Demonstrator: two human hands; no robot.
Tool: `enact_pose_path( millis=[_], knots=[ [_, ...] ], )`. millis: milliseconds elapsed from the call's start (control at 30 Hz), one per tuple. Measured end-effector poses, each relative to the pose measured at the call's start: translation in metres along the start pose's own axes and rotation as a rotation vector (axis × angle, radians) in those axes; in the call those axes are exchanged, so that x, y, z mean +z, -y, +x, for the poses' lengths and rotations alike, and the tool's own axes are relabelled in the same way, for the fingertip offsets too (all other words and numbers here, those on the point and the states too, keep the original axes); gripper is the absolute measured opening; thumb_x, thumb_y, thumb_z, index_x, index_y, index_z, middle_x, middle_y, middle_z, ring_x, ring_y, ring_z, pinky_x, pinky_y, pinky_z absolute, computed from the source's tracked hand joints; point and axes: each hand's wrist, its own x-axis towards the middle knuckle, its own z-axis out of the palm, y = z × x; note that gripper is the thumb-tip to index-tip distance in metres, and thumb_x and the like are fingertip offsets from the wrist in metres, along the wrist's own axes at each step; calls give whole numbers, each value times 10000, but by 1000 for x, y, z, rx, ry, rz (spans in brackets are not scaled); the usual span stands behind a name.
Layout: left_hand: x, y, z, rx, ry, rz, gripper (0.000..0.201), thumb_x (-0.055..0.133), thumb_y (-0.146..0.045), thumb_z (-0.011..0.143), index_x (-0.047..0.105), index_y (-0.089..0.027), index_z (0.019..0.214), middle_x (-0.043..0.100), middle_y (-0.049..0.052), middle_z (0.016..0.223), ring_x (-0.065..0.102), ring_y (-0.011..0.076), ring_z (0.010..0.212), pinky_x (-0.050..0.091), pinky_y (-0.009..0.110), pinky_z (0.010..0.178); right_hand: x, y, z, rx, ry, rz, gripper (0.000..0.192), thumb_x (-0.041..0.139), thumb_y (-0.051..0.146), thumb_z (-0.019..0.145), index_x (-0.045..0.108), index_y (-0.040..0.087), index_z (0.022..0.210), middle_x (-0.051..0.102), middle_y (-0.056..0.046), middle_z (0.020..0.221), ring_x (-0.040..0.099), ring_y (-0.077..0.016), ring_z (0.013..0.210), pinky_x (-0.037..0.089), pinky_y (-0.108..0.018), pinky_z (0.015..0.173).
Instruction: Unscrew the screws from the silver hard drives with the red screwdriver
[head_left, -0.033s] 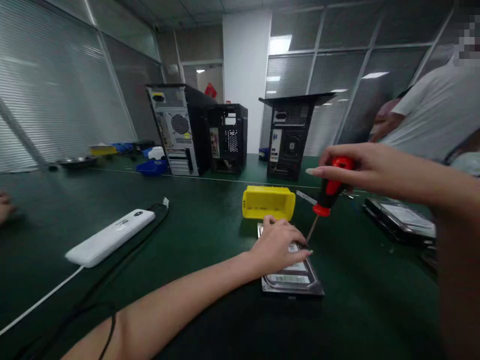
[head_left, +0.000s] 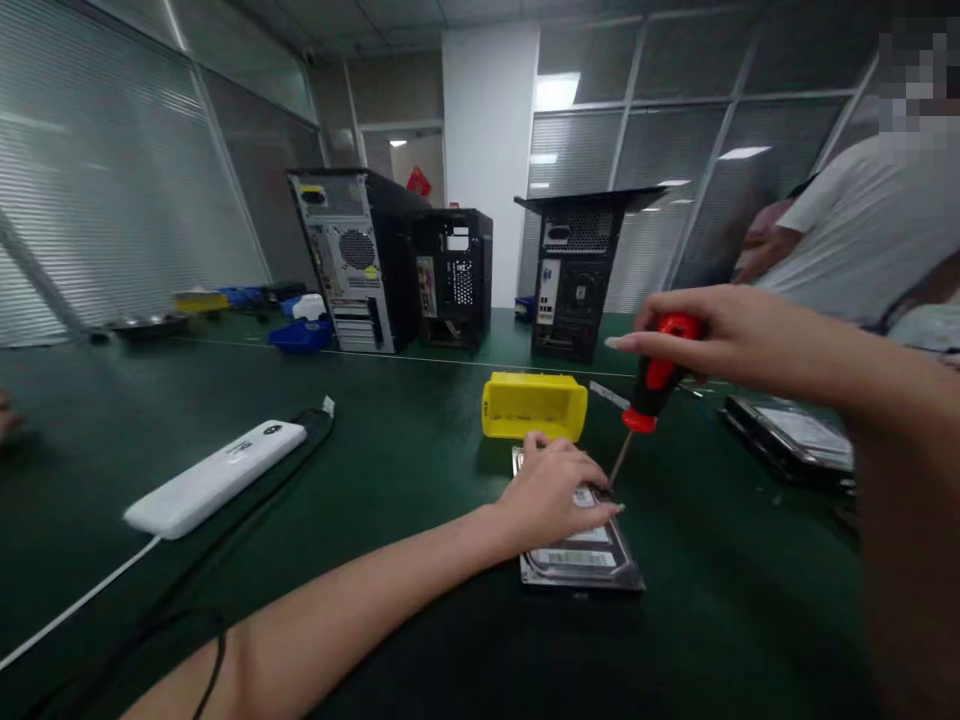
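A silver hard drive (head_left: 581, 572) with white labels lies flat on the green table in front of me. My left hand (head_left: 559, 490) rests across its upper part, fingers curled over it and thumb near its right edge, holding it down. My right hand (head_left: 686, 330) is closed round the red and black handle of a screwdriver (head_left: 651, 390). Its shaft slants down to the drive's right edge, close to my left fingertips. Exactly where the tip sits is hidden. Just behind the drive, a yellow plastic bin (head_left: 534, 408) lies with its opening toward me.
More hard drives (head_left: 791, 435) are stacked at the right. A white power strip (head_left: 217, 480) with cables lies on the left. Computer cases (head_left: 390, 260) stand at the back beside a blue bin (head_left: 301, 336). A person in a white shirt (head_left: 862, 220) is at the right.
The whole view has shifted very slightly, so things appear a little farther left. Both hands, the screwdriver and the drive keep their places relative to each other.
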Motion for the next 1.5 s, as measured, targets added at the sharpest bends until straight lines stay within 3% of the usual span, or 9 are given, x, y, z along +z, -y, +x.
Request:
enact_pose_path(
  millis=[200, 300, 433, 633, 833, 967, 1133, 1333, 1500],
  knots=[
    [-9, 0, -2, 6, 26, -17, 484, 558, -650, 762, 674, -212, 930, 700, 26, 1044, 566, 251, 992, 250, 439, 887, -4, -7, -4, 7, 149, 3, 399, 433, 548, 845, 530, 233, 1071, 629, -49, 933, 578, -184, 736, 452, -316, 635],
    [-12, 1, -3, 9, 28, -17, 528, 540, -676, 755, 672, -202, 947, 692, 24, 1059, 562, 249, 1000, 253, 439, 892, -2, -5, -1, 13, 165, 10, 450, 467, 590, 812, 539, 241, 1088, 636, -46, 921, 580, -192, 732, 443, -309, 608],
    [-12, 3, -4, 1, 14, -19, 520, 549, -674, 750, 675, -204, 934, 695, 22, 1046, 562, 246, 993, 256, 436, 885, 4, 2, 6, 8, 98, 23, 428, 504, 588, 792, 625, 205, 942, 652, -60, 901, 592, -208, 766, 439, -327, 645],
    [-12, 3, -4, 8, 17, -23, 468, 586, -624, 762, 676, -203, 945, 697, 18, 1044, 558, 238, 1000, 246, 436, 899, -1, -10, 2, -153, 174, 252, 467, 530, 457, 828, 476, 239, 1237, 549, -67, 1205, 561, -228, 996, 474, -345, 789],
    [-12, 3, -4, 15, 1, -36, 481, 583, -639, 752, 679, -200, 924, 701, 21, 1027, 562, 249, 985, 252, 442, 878, 10, -4, 10, -81, 51, 272, 336, 605, 436, 787, 586, 195, 1021, 601, -46, 893, 567, -176, 762, 458, -298, 637],
    [-10, 4, -4, 9, -1, -27, 438, 611, -611, 747, 683, -213, 915, 704, 25, 1034, 560, 254, 983, 257, 438, 870, 22, 4, 17, -115, -8, 513, 244, 598, 256, 792, 571, 185, 1024, 550, -10, 799, 556, -142, 736, 473, -276, 662],
    [-10, 3, -4, 25, -5, -24, 451, 598, -619, 754, 681, -205, 911, 704, 17, 1026, 564, 243, 980, 253, 438, 863, 25, 0, 17, -80, 75, 936, 422, 605, 99, 718, 492, 264, 1090, 518, 20, 951, 601, -155, 915, 503, -334, 851],
    [-11, 3, -4, 14, 6, -21, 454, 581, -632, 757, 682, -216, 907, 702, 26, 1034, 558, 254, 989, 258, 440, 868, 28, -1, 16, 109, 205, 1186, 434, 717, 181, 702, 485, 279, 1056, 574, 43, 887, 622, -125, 822, 531, -328, 813],
    [-14, 2, -5, 2, 31, -12, 442, 586, -613, 768, 679, -217, 939, 698, 15, 1046, 552, 249, 1001, 259, 436, 874, 35, -12, 20, 133, 269, 1316, 252, 746, 212, 695, 563, 210, 868, 643, 20, 859, 645, -149, 905, 508, -314, 870]
  ],
)
